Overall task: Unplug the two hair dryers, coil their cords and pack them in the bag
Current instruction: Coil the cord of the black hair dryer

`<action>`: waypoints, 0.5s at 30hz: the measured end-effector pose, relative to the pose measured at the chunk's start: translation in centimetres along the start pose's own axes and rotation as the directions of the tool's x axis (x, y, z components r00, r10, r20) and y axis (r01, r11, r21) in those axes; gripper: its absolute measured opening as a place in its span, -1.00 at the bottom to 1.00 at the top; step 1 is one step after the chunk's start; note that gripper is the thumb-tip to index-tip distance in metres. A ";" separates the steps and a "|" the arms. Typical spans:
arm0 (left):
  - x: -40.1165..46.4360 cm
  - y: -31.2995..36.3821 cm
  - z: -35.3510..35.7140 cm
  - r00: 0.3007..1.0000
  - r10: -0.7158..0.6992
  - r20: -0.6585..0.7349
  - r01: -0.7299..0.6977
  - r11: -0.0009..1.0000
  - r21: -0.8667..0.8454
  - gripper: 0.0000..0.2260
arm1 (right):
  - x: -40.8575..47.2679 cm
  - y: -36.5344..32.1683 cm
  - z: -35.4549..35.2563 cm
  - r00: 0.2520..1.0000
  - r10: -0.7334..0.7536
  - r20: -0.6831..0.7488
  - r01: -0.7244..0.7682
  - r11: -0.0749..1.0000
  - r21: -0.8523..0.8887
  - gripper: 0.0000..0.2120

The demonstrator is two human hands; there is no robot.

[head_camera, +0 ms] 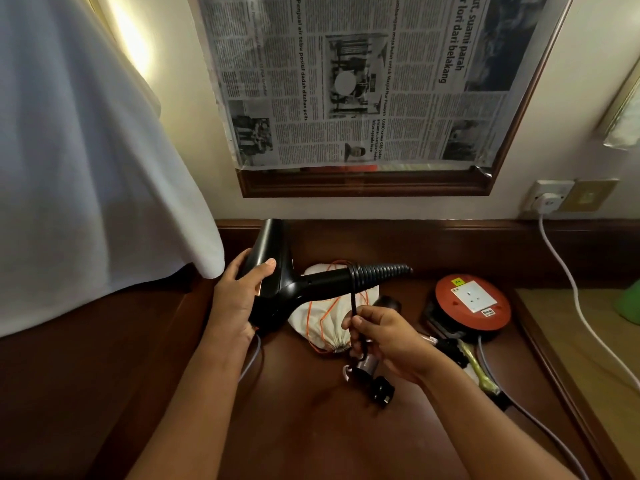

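Dryer point(277, 282) was held over the bag point(332, 317), left hand point(239, 292) wrapped round its body, handle pointing right. My right hand point(384, 337) pinched the cord point(354, 299) just below that handle, so I figured wrapping fell to the right.

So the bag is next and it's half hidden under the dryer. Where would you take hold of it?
Grip the drawstring bag at its gathered neck, coming from the near side. The pleats bunch into a narrow, exposed end pointing toward the person, while the hair dryer hangs over the far end.
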State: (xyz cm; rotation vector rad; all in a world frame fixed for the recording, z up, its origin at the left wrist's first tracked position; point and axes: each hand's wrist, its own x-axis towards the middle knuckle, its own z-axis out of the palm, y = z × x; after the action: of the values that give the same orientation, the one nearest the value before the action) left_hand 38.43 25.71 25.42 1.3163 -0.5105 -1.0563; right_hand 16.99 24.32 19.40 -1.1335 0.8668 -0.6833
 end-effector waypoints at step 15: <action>0.6 2.2 -1.1 0.971 -0.075 0.226 0.093 0.993 -0.071 -0.63 | 1.5 -1.1 -1.6 0.989 0.014 0.146 -0.021 0.999 0.046 -0.68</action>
State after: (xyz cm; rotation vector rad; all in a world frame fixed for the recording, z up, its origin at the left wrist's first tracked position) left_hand 40.34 25.64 27.07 1.1619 -0.5766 -1.2918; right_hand 16.30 22.00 19.86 -1.1170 0.7320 -0.5958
